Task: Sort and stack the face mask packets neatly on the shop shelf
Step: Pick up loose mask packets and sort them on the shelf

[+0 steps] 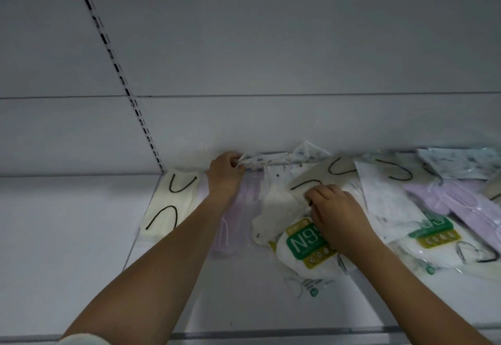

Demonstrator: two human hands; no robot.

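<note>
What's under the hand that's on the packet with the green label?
The right hand pinches a clear packet over the green-label packet, hiding the end of its big letters. A cream packet lies behind the fingers. Whatever sits beneath the palm is covered.

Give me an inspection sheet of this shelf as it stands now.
Surface: white shelf, clear divider at left.
Job's things: cream packet laid flat at left; lilac packet beside it; N95 packet in front; other packets in a loose overlapping heap at right.
Clutter: nothing seen.
Grippers: left hand pinches a patterned packet at the back; right hand grips a clear wrapper in the heap.
Cables: nothing seen.
Surroundings: grey back panel, slotted upright.
</note>
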